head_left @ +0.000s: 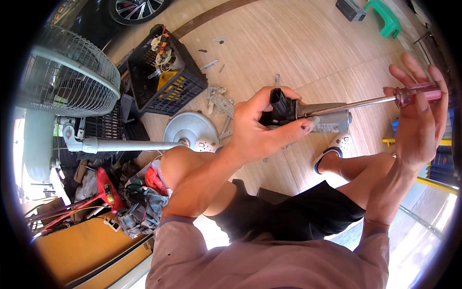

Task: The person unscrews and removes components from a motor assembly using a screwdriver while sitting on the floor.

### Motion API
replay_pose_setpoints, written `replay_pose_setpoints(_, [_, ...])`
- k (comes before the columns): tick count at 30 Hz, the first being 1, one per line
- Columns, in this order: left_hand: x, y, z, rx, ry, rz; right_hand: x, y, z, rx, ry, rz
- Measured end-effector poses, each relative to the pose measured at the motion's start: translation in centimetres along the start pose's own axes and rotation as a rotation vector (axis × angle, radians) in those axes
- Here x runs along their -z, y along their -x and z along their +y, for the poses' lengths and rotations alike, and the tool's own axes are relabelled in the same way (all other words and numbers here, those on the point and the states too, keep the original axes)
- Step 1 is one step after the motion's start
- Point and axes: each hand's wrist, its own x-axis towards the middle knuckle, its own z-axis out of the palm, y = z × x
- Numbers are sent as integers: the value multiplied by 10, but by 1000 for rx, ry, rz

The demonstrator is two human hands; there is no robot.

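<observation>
My left hand [255, 130] is wrapped around the black end of a small electric motor [337, 120], a silver-grey cylinder with a pale label on its side. A black connector-like part sticks up from that end, between my thumb and fingers. From the right, my right hand [417, 123] holds a screwdriver [358, 106] by its clear red handle, thumb against it and several fingers stretched out. The long metal shaft runs left across the motor, its tip at the black housing. Whether the tip sits in a screw is too small to tell.
A black plastic crate [168, 89] with parts stands on the tiled floor, beside a standing fan [72, 72] with a round base [190, 129]. Metal brackets [220, 101] lie nearby. Tools and rags clutter the left. A green stool [385, 19] is far right.
</observation>
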Motion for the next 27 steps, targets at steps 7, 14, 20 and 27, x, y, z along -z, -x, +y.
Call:
replay_pose_setpoints(7, [5,-1,-1,-27,23,23,22,3,1,-23,54,-183])
replay_pose_setpoints(14, [4,-1,0,5,24,29,19,6,-1,-69,113,-101])
replay_pose_setpoints(20, [5,0,-3,-39,-2,40,15,4,3,55,-144,-178])
replay_pose_setpoints(27, [5,0,0,-10,56,41,22,8,5,65,-223,-268])
